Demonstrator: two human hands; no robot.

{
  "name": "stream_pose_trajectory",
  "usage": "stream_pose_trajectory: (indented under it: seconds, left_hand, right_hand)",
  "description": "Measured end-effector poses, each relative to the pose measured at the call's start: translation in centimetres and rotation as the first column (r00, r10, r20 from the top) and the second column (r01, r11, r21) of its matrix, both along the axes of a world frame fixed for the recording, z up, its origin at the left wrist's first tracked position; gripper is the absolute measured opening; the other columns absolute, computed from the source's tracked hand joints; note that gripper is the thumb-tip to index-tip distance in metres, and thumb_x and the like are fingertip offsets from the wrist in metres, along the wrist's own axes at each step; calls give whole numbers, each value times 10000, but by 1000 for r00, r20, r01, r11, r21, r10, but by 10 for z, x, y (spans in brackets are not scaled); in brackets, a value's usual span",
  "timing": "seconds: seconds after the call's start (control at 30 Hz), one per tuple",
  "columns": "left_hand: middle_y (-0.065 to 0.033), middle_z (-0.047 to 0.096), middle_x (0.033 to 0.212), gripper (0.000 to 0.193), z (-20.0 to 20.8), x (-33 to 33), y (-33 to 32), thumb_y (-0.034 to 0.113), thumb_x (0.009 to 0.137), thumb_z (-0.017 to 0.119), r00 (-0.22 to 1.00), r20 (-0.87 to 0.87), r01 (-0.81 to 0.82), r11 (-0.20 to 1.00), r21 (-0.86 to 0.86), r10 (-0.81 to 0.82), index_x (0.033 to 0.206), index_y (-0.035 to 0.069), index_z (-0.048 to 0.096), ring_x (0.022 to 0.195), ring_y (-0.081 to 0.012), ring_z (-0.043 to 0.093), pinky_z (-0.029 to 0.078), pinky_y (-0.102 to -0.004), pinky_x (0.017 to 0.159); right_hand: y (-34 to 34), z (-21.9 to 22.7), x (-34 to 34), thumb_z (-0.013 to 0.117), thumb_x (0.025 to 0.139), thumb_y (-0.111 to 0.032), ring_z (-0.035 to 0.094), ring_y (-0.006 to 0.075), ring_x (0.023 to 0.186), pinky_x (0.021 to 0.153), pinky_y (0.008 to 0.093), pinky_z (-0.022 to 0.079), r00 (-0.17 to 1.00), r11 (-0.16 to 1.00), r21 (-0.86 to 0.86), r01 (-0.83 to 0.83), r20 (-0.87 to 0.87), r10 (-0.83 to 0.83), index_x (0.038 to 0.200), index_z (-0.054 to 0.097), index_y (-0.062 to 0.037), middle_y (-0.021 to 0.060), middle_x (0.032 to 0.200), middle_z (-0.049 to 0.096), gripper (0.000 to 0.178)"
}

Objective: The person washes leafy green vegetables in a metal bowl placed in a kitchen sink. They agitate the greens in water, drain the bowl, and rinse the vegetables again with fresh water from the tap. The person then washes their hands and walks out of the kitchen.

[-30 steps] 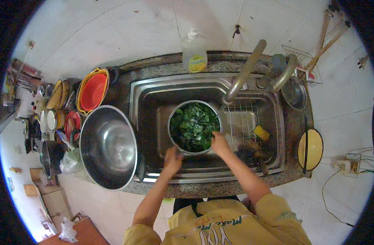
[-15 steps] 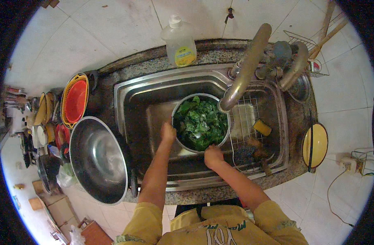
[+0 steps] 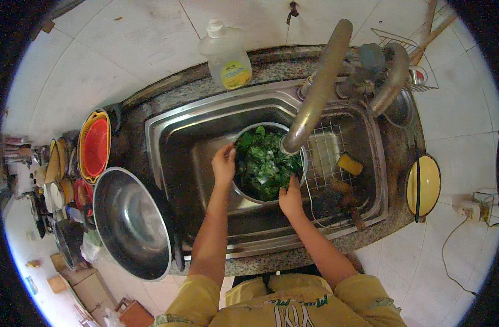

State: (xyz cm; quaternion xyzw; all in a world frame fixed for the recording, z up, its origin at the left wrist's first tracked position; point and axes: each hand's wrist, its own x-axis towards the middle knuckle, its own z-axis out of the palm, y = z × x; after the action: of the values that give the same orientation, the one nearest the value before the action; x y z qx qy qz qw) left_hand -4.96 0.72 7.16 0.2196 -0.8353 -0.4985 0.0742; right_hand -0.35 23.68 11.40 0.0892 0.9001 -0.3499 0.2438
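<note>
A round metal pot (image 3: 251, 199) stands in the sink, holding wet green leaves (image 3: 262, 163). My left hand (image 3: 224, 164) is at the pot's left rim, fingers loosely bent and thumb apart. At the lower right rim is my right hand (image 3: 291, 199), with fingers reaching over the edge beside the leaves and the thumb apart. Neither hand appears closed round the pot. The curved faucet spout (image 3: 315, 92) ends over the pot's upper right edge and hides part of it.
The steel sink (image 3: 192, 163) has a wire rack (image 3: 326, 141) on its right, with a yellow sponge (image 3: 350, 163) and dark scrubber (image 3: 331, 201). A large wok (image 3: 132, 218) and red basket (image 3: 95, 146) stand left. Behind is a soap bottle (image 3: 227, 60); a yellow basin (image 3: 424, 185) is at right.
Both hands have loosened from the pot's sides. My left hand has shifted up along the rim, and my right fingers have moved up over the edge. The view has tilted slightly.
</note>
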Motion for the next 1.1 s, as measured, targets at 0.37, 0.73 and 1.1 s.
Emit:
stream_pose_trajectory:
  seconds: [0.37, 0.73, 1.1]
  left_hand:
    - [-235, 510, 1294, 784, -30, -49, 38, 493, 794, 674, 878, 389, 260, 960, 103, -280, 1344, -8, 428, 1194, -342, 502, 376, -394, 1005]
    - [-76, 658, 991, 359, 44, -35, 43, 244, 866, 668, 930, 216, 194, 895, 401, -298, 1131, 12, 592, 894, -174, 590, 456, -324, 824]
    - [-192, 227, 1494, 804, 35, 8, 49, 295, 778, 724, 909, 170, 417, 810, -412, -381, 1453, 194, 298, 1352, -410, 255, 275, -516, 1068]
  right_hand:
    - [-21, -61, -44, 578, 895, -431, 315, 345, 1343, 1065, 426, 294, 760, 751, -163, 639, 284, -585, 1472, 191, -63, 181, 1488, 279, 786]
    - [-35, -8, -59, 749, 718, -495, 443, 314, 1228, 1019, 390, 359, 612, 424, -451, 785, 459, -645, 1401, 300, 30, 187, 1387, 416, 972]
    - [-13, -8, -47, 711, 774, -181, 242, 393, 1362, 1084, 487, 272, 963, 991, 114, -65, -253, 92, 1446, 257, -77, 230, 1480, 243, 818]
